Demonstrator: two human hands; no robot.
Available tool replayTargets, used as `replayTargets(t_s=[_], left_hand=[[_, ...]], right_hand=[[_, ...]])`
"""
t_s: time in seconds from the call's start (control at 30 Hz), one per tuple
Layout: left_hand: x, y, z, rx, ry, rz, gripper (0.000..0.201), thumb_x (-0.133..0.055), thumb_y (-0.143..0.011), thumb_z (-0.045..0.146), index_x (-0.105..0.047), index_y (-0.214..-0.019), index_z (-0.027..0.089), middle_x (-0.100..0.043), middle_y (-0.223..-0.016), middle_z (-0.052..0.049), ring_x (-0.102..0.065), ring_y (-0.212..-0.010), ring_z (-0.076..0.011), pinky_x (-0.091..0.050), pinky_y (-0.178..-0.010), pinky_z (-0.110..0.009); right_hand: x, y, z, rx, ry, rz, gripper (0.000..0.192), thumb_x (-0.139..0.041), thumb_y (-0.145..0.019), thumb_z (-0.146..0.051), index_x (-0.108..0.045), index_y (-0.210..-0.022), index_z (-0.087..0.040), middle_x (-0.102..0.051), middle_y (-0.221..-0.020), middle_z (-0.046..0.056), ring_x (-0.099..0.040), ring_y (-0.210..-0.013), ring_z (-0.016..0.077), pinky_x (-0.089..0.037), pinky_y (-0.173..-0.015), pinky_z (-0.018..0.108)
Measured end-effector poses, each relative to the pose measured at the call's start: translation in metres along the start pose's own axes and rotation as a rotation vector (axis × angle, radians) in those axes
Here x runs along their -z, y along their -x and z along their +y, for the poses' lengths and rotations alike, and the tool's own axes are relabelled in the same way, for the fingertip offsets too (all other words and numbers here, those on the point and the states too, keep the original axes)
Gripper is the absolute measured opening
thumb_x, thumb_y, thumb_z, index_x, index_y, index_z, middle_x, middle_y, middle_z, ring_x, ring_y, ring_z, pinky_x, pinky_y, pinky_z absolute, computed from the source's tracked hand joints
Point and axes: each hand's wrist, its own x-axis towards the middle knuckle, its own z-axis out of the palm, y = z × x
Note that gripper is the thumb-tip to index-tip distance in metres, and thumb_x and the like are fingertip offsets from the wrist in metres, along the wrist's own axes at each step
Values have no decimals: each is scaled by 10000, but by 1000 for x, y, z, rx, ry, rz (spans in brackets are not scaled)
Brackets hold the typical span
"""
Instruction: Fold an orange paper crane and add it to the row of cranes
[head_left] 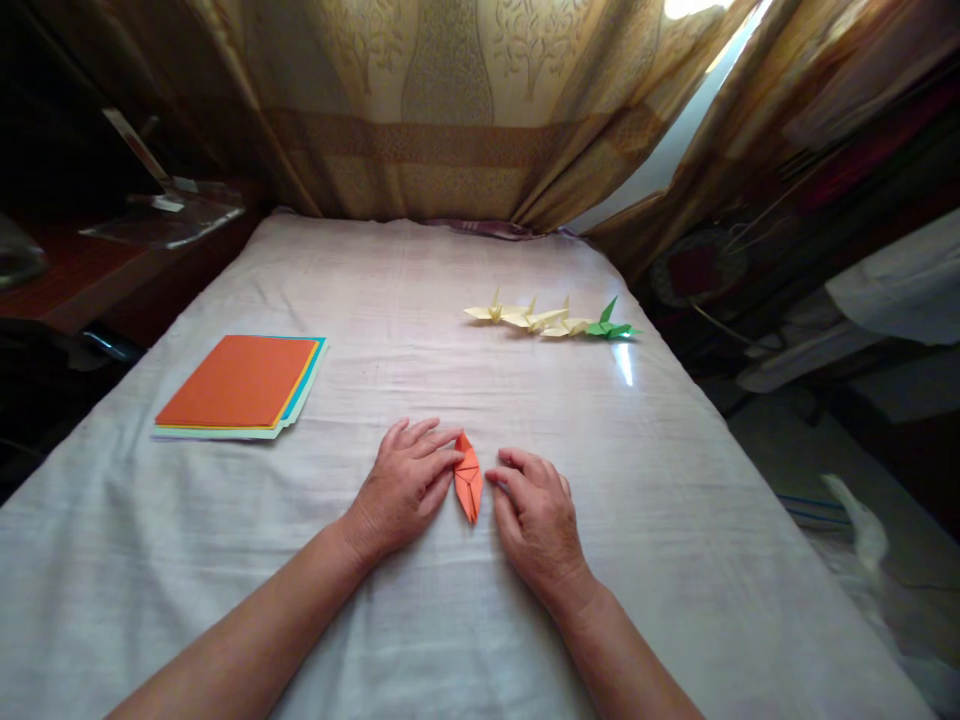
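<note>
A small orange folded paper, narrow and diamond-shaped with creases across its middle, lies on the white sheet between my hands. My left hand rests flat at its left side, with fingertips touching the paper's upper left edge. Just to the right of the paper, my right hand is held with its fingers loosely bent and apart, and nothing shows in it. A small gap separates the right fingertips from the paper.
To the left sits a stack of coloured paper squares, orange on top. At the back right stand several cream paper cranes and a green paper crane in a row. A patterned curtain hangs behind the sheet-covered surface.
</note>
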Motion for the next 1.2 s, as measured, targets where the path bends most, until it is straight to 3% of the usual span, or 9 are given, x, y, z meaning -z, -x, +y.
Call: replayTargets(t_s=[0.13,0.37,0.5,0.63,0.73,0.97,1.07,1.13,1.2], left_hand=[[5,2,0,-64,-44,-14,252,-571,-886,204,-694,-1098,263,-686,-1221,-43,-496,-1277,-279,-208,-1139,-559],[2,0,0,-59,-67,47,165,-594,-923,278,-707,-1043,284,-744,-1057,-15,-594,-1134,-238,-216,-1130,-530],[0,-1,3,-93,-86,90,159,-570,-945,304,-721,-996,308,-753,-959,6,-608,-1079,-214,-195,-1138,-505],[-3,-1,7,-183,-94,102,156,-580,-941,302,-719,-1010,308,-751,-988,7,-625,-1023,-198,-241,-1122,-467],[-7,-1,9,-237,-97,104,165,-575,-944,293,-709,-1041,288,-748,-1051,-2,-629,-1026,-204,-290,-1096,-454],[-9,-3,10,-238,-17,72,210,-485,-969,243,-673,-1063,240,-740,-1073,-44,-651,-1031,-197,-411,-991,-394],[-8,-2,11,-164,79,104,220,-499,-942,217,-629,-1118,225,-741,-1035,-54,-671,-971,-204,-459,-914,-383],[-7,0,12,-105,161,148,306,-519,-927,215,-564,-1229,232,-745,-1030,-46,-675,-979,-210,-470,-911,-388],[-8,2,13,-53,248,167,398,-524,-925,222,-497,-1322,239,-739,-1063,-44,-675,-1001,-205,-485,-912,-376]], right_hand=[[4,12,-7,13,43,-1,181,-578,-828,-179,-681,-966,-232,-633,-1195,100,-549,-1139,253,-417,-963,435],[5,9,-3,25,-85,-19,243,-561,-816,-196,-642,-1040,-237,-686,-1118,75,-585,-1116,245,-425,-968,432],[3,9,-4,-25,-153,-1,412,-596,-784,-230,-566,-1194,-220,-707,-1058,74,-648,-983,228,-486,-892,404],[-3,8,-9,-136,-151,58,565,-688,-754,-340,-518,-1271,-192,-718,-1052,93,-674,-929,240,-522,-855,402],[-6,5,-9,-218,-158,133,512,-687,-780,-383,-552,-1224,-168,-720,-1067,115,-685,-936,247,-535,-849,396],[-9,-4,1,-301,-310,216,294,-614,-833,-284,-616,-1113,-192,-755,-835,25,-699,-665,168,-566,-666,290],[-5,-7,0,-194,-312,308,161,-619,-854,-271,-662,-995,-207,-749,-830,21,-683,-637,153,-557,-608,266],[0,-8,-4,-9,-299,354,103,-603,-874,-205,-675,-945,-224,-747,-853,22,-694,-733,157,-566,-675,274],[7,-9,-9,190,-295,361,174,-572,-888,-123,-674,-969,-238,-750,-908,30,-698,-850,160,-570,-779,297]])
